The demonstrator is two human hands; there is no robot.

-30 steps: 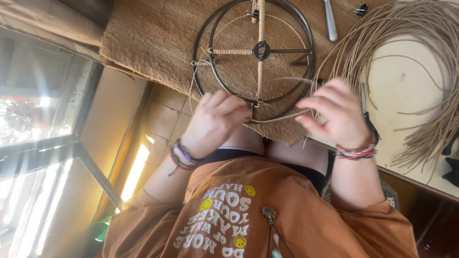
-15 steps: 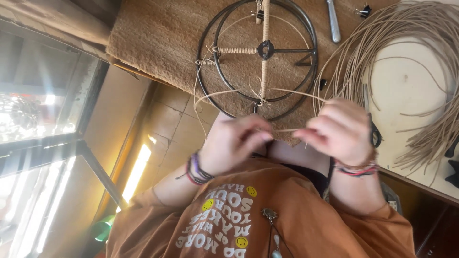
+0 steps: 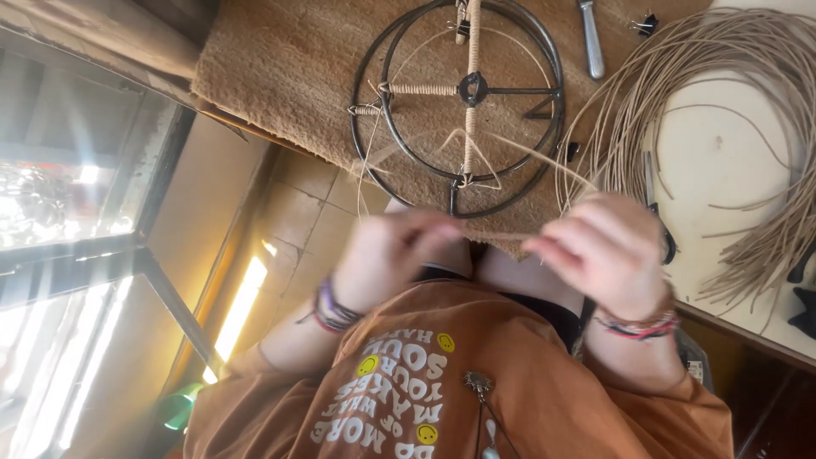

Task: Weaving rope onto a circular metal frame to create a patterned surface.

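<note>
Hands: two, left hand (image 3: 387,259) and right hand (image 3: 608,255) pinching one cane strand (image 3: 501,235) | ring frame (image 3: 463,102): one

Left hand (image 3: 387,255) and right hand (image 3: 608,251) raised close together, fingers pinched, both motion-blurred

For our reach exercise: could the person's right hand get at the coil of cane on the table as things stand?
Probably yes: the coil of cane lies just beside the right hand, nothing between, though that hand is pinching a strand.
</note>
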